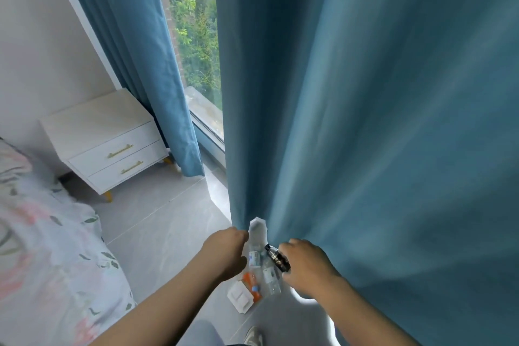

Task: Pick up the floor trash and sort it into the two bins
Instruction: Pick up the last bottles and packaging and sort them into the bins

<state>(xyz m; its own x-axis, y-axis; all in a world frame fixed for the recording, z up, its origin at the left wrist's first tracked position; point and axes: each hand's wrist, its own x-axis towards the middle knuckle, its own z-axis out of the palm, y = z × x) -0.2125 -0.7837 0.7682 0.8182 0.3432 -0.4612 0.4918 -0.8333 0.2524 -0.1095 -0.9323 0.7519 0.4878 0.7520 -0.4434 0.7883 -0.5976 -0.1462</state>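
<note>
Trash lies on the grey floor at the foot of the blue curtain (365, 121): two clear plastic bottles (255, 257) (271, 279), an orange wrapper (249, 280) and a flat white packet (239, 296). My right hand (306, 268) grips a small dark bottle with a black cap (276, 257), just above the pile and against the curtain. My left hand (226, 251) is left of the pile. Its fingers are curled at the curtain's lower edge and seem to pinch the fabric. A white scrap (257, 226) shows in the gap between the curtain folds. No bins are in view.
A white two-drawer nightstand (112, 149) stands at the left wall beside a second curtain panel (157, 64) and the window (196, 36). A bed with a floral cover (42, 247) fills the lower left. My shoe (254, 336) is near the bottom edge.
</note>
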